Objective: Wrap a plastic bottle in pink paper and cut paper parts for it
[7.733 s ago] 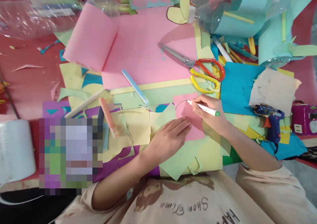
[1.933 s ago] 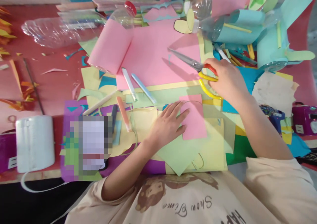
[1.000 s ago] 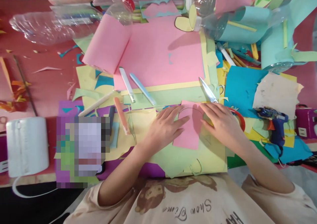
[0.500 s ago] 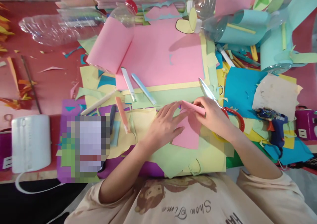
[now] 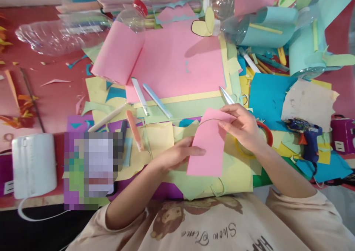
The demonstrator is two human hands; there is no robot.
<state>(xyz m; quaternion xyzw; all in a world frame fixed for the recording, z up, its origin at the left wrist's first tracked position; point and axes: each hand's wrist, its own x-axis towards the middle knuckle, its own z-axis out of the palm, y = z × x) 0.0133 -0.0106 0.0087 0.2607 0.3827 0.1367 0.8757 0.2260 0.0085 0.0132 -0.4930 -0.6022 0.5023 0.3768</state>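
Note:
A piece of pink paper [image 5: 209,147] with a curved dark line across its upper part is held up between both hands. My left hand [image 5: 184,154] grips its left edge, thumb on top and the other fingers underneath. At the upper right corner, my right hand [image 5: 242,127] pinches the paper between thumb and fingers. Scissors [image 5: 226,95] with a red and yellow handle lie partly hidden beneath my right hand, their blades pointing away from me. Yellow and green paper sheets [image 5: 235,180] lie under the pink piece.
A bottle wrapped in pink paper [image 5: 119,53] lies on a large pink sheet [image 5: 177,66], near several markers [image 5: 157,101]. To the right are a blue glue gun [image 5: 309,140] and bottles wrapped in light blue paper [image 5: 306,55]. A white case [image 5: 33,166] sits at left.
The pink paper's folded upper part has opened out flat, showing the curved line. My left hand has moved from on top of the paper to its left edge.

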